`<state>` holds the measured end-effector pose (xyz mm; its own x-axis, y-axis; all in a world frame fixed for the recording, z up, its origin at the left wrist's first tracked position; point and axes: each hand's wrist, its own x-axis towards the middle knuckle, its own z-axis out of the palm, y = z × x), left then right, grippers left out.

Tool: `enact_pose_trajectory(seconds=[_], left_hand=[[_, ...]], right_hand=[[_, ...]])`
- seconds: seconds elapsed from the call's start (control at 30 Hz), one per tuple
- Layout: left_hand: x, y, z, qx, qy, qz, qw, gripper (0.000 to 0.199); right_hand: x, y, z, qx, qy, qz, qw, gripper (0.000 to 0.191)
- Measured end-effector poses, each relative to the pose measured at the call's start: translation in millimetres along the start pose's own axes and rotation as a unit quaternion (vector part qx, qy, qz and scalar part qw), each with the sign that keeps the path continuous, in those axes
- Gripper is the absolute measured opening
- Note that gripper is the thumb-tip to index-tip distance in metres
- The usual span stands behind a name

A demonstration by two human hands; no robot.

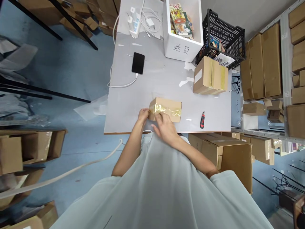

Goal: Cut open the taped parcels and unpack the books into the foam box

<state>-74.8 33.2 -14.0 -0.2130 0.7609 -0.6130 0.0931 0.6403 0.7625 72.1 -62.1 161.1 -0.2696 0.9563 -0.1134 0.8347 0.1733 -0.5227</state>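
A small cardboard box (175,112) with shiny clear tape (164,109) along its top lies near the front edge of the grey table (162,76). At its left end, my left hand (143,114) has its fingers closed on the box's edge. My right hand (165,125) reaches over the near side, its fingertips resting on the taped top and its thumb held apart. To the right lies a red and black box cutter (202,120), touched by neither hand.
A larger taped carton (210,76) stands at the right. Behind it are a white bin (183,51) of books and a black crate (224,38). A phone (138,63) charges at the left, near a power strip (135,27). An open carton (235,165) stands below the table's right edge.
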Motion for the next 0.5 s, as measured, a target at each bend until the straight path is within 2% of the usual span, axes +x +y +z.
enact_pose_trajectory(seconds=[0.13, 0.27, 0.37, 0.43, 0.5], left_hand=[[-5.8, 17.7, 1.3, -0.017, 0.014, 0.001, 1.0, 0.032], [-22.6, 45.2, 6.9, -0.009, -0.011, 0.08, 0.997, 0.038], [-38.9, 64.3, 14.7, 0.082, 0.003, 0.131, 0.988, 0.037], [-49.0, 71.4, 21.0, 0.145, 0.033, 0.143, 0.978, 0.035], [-57.4, 73.3, 28.0, 0.199, 0.053, 0.129, 0.97, 0.032]], right_hand=[[-9.0, 56.8, -24.1, 0.083, 0.132, 0.093, 0.983, 0.064], [-23.9, 129.5, -51.1, 0.152, 0.226, 0.193, 0.943, 0.056], [-33.2, 172.1, -51.6, 0.195, 0.251, 0.219, 0.922, 0.051], [-36.5, 191.5, -41.4, 0.216, 0.247, 0.22, 0.919, 0.049], [-38.2, 206.0, -27.2, 0.234, 0.223, 0.223, 0.92, 0.046]])
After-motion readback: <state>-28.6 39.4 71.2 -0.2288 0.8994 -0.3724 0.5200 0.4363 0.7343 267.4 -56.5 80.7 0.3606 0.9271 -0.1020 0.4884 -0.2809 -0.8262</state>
